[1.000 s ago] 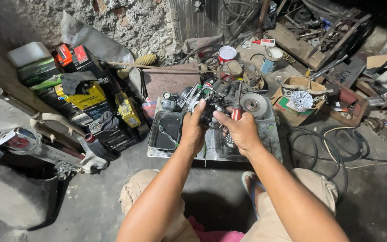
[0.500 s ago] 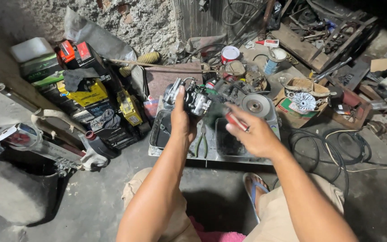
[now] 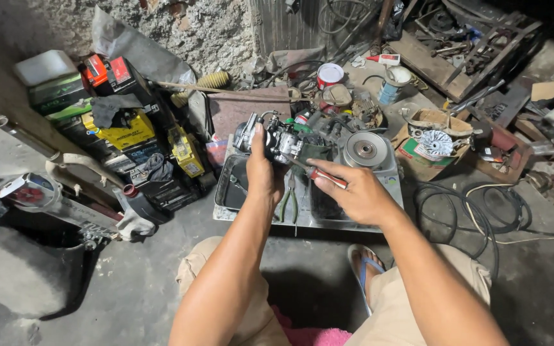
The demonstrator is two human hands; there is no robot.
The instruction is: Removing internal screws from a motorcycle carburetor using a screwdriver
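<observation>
Down at the far left, a metal exhaust-like part point(image 3: 46, 198) lies on the concrete floor point(image 3: 129, 282), and just right of it dark and yellow batteries point(image 3: 123, 131) are stacked against the rough wall, with a pale plastic container point(image 3: 43, 66) on top at the far end. Right of the stack, near the middle of the scene, a flat metal tray point(image 3: 251, 214) sits on the floor, and a pair of green-handled pliers point(image 3: 288, 204) lies in it. The left hand point(image 3: 261, 174) rises over the tray's left part, its grip closed around a small metal carburetor point(image 3: 277, 140), thumb up along the near side and fingers wrapped behind, so the part is held clear above the tray. Just right of that, the right hand point(image 3: 354, 192) has its grip closed on a red-handled screwdriver point(image 3: 320, 176), whose shaft slants up and left to meet the carburetor's lower side. Beyond the right hand, at the tray's far right corner, a round grey pulley point(image 3: 365, 148) rests flat. Farther back stand a red-and-white can point(image 3: 329, 75) and a blue tin point(image 3: 392, 83). Right of the tray, a white fan wheel point(image 3: 436, 142) sits in a cardboard box, and black cables point(image 3: 476, 205) coil on the floor nearer. A foot in a blue sandal point(image 3: 361, 269) shows between the knees.
</observation>
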